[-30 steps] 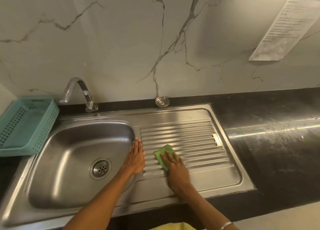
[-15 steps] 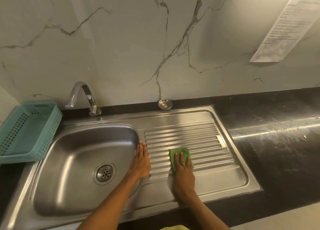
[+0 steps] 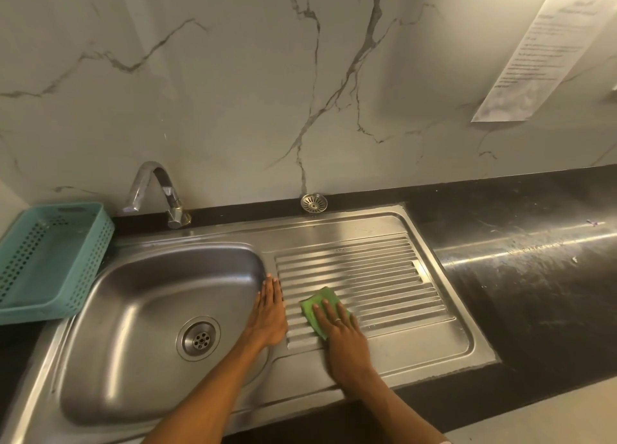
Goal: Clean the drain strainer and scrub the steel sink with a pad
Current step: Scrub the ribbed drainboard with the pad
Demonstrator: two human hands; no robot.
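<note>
A steel sink point(image 3: 394, 353) with a ribbed drainboard fills the middle of the view; its bowl point(image 3: 140, 310) lies on the left with a round drain point(image 3: 198, 337) at the bottom. My right hand point(image 3: 344, 333) presses flat on a green scrub pad point(image 3: 319, 305) on the near left part of the ribs. My left hand point(image 3: 268, 313) rests flat, fingers together, on the rim between bowl and drainboard, holding nothing. The loose drain strainer point(image 3: 314, 203) leans against the marble wall behind the drainboard.
A bent steel tap point(image 3: 157, 190) stands behind the bowl. A teal perforated basket point(image 3: 50, 263) sits on the counter at the left. Black counter point(image 3: 534, 276) with a bright streak extends to the right. A printed paper sheet point(image 3: 547, 46) hangs on the wall.
My right hand slid the green pad right along the ribs, then back left toward the bowl. My left hand stayed on the rim. The camera view shifted slightly.
</note>
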